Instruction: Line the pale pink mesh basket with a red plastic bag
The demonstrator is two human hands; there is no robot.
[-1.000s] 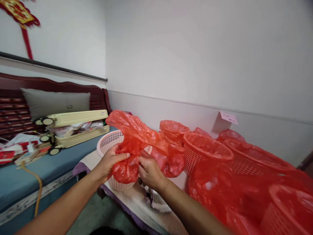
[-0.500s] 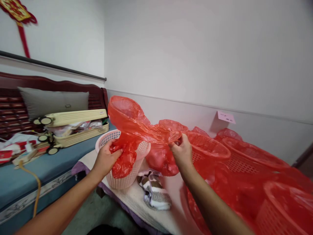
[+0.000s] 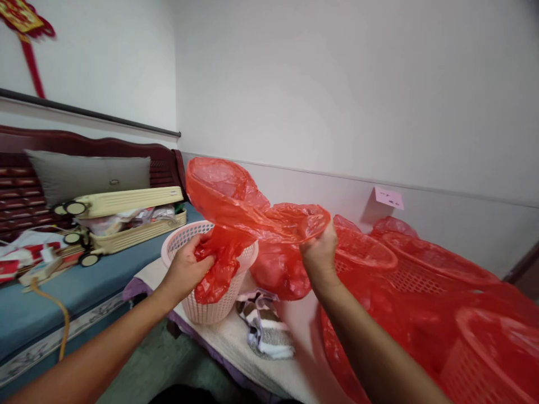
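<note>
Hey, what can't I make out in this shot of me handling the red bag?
All in the head view:
- Some fingers of the right hand: hidden by the red bag.
- Inner bottom of the pale pink basket: hidden by its front wall and the bag.
- Writing on the pink note: too small.
- Top of the wall hanging: cut off by the picture's edge.
</note>
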